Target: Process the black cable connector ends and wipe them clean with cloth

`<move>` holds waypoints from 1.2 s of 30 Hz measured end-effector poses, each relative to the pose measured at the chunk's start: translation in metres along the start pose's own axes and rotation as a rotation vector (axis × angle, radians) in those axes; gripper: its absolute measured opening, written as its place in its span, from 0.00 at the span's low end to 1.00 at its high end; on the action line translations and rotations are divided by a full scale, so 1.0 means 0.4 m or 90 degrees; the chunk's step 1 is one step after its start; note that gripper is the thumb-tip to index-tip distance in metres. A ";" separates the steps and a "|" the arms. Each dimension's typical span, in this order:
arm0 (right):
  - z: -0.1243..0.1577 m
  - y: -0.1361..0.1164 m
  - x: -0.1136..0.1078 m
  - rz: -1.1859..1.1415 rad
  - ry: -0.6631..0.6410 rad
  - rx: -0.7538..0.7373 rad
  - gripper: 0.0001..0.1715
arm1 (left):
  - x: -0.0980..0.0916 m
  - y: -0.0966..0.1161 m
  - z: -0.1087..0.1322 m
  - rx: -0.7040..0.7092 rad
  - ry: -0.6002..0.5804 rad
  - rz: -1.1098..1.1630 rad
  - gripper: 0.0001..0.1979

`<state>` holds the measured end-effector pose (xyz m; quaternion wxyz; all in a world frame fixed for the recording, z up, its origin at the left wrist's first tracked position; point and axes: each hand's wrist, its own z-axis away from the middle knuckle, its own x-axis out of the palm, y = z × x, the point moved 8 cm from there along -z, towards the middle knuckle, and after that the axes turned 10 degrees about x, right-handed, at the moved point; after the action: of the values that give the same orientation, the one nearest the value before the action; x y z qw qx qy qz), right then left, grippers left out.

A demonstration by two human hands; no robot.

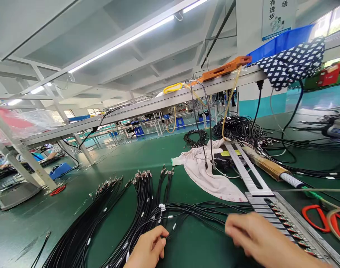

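My left hand [148, 246] is closed at the lower middle, thumb and forefinger pinched on what looks like a thin black cable with a white label [174, 226]. My right hand [256, 235] hovers by the left edge of a slotted metal fixture [304, 214]; its fingers curl but are blurred, so its grip is unclear. Several black cables sit in the fixture's slots, their metal ends in a row, and run left across the table. Left of my hands lie a bundle of black cables [140, 216] and a larger bundle [83, 223], metal tips pointing away.
A pale cloth [209, 176] lies behind the fixture, near a black box [228, 154]. Red-handled scissors [315, 219] lie at right. Coiled cables [237, 128] are farther back. A metal shelf rail [158, 102] crosses above the green table [125, 156].
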<state>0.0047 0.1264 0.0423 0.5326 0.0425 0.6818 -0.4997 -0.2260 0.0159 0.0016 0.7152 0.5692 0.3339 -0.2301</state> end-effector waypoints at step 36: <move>-0.332 0.114 -0.004 0.329 -0.335 0.087 0.13 | 0.023 -0.031 -0.155 0.119 0.196 -0.078 0.20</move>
<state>-0.0585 0.2461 0.0057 0.7941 0.1185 0.4535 -0.3869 -0.2418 0.0734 -0.0215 0.5846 0.6401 0.4506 -0.2132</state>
